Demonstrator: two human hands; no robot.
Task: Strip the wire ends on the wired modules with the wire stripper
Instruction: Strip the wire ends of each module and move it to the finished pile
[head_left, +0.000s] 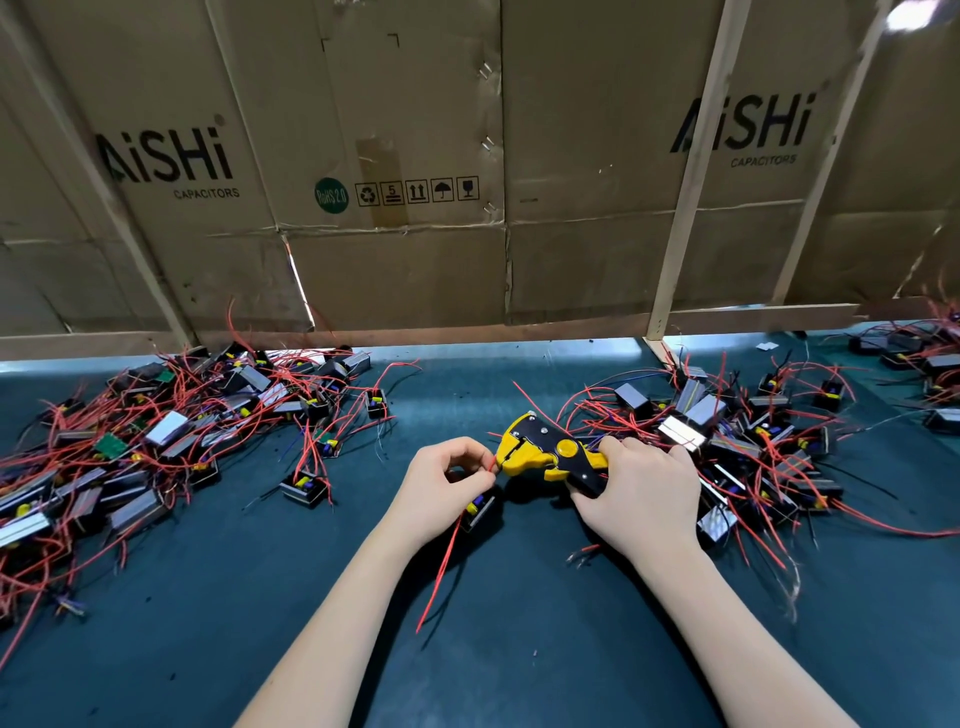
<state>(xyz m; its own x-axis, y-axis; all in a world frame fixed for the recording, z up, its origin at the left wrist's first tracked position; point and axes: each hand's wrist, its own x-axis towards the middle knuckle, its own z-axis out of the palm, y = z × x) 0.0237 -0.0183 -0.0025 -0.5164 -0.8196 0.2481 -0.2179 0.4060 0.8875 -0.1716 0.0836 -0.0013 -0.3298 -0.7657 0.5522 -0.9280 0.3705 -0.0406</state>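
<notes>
My right hand (641, 493) grips the handles of the yellow and black wire stripper (545, 449), whose jaws point left. My left hand (447, 480) pinches a red wire (441, 571) with its tip at the stripper's jaws. That wire belongs to a small black module (480, 508) with a yellow part, lying under my left hand, and a long red lead trails down toward me. The module is partly hidden by the hand.
A heap of wired modules (171, 431) with red leads covers the left of the dark green table (493, 649). Another heap (748, 441) lies right behind my right hand. Cardboard sheets (395, 171) and pale wooden posts close off the back.
</notes>
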